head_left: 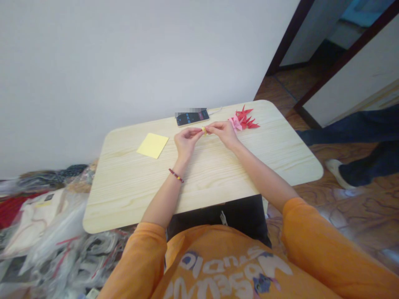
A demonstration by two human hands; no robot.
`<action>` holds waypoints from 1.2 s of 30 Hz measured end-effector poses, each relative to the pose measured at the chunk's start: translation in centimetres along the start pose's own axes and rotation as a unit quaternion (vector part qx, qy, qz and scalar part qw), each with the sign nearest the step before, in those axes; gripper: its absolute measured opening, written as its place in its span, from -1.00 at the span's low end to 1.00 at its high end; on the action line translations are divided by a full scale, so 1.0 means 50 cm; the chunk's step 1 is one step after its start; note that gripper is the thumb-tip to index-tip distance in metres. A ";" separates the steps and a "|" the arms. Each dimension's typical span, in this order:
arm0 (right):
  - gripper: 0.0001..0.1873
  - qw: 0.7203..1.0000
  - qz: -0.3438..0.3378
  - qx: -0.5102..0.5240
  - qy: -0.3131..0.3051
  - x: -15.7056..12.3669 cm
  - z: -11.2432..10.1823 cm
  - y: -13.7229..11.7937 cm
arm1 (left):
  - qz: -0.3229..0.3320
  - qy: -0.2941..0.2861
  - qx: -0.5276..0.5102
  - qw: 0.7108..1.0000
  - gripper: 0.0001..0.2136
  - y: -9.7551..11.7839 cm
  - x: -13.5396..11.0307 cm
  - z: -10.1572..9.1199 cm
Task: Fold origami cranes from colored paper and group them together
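A small piece of folded yellow paper [204,131] is pinched between my two hands over the back half of the table. My left hand [186,141] grips its left side between thumb and fingers. From the right, my right hand [225,132] holds the other side the same way. The fingertips cover most of the paper, so its folded shape is hard to make out. Just past my right hand lie red folded paper cranes [247,118] and a pink one [236,123]. A flat stack of yellow square paper [153,145] rests to the left of my left hand.
A phone [192,118] with a lit screen lies at the table's back edge, near the wall. The pale wooden table [124,187] has rounded corners. Plastic-wrapped clothes [59,232] are piled on the left. At right, another person's legs [358,141] show beside a doorway.
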State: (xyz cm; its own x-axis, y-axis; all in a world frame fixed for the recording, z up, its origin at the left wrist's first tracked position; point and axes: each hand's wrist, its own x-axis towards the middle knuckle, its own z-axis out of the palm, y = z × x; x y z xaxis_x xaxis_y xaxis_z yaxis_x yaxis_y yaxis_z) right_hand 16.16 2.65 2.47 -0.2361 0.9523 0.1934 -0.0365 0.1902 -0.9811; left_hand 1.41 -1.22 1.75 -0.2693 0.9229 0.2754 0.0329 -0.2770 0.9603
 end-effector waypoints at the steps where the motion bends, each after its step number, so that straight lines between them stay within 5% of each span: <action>1: -0.71 1.000 0.010 0.006 0.001 0.000 0.000 0.001 | 0.001 -0.001 0.001 1.000 -0.82 -0.001 0.000 0.000; 7: -0.67 0.998 0.050 0.030 0.015 0.000 0.001 0.003 | -0.006 -0.015 0.005 1.000 -0.83 -0.003 0.002 -0.001; 16: -0.74 0.997 0.018 -0.032 0.065 -0.002 0.017 0.009 | -0.007 -0.020 0.021 1.000 -0.78 0.000 -0.008 0.008; 26: -0.66 0.998 0.054 0.042 -0.014 0.004 0.009 0.004 | -0.060 -0.036 -0.028 0.997 -0.77 -0.009 0.005 0.004; 36: -0.59 0.998 0.053 0.040 -0.007 0.003 0.000 0.014 | -0.105 -0.024 -0.067 0.992 -0.70 -0.009 0.010 0.004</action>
State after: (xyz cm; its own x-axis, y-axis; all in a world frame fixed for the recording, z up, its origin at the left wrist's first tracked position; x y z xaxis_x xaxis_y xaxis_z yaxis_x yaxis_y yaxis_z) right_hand 16.09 2.93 1.79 -0.2558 0.9626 0.0895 -0.0881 0.0690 -0.9937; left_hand 1.43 -0.56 1.48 -0.2107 0.9747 0.0750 -0.1490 -0.1079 0.9829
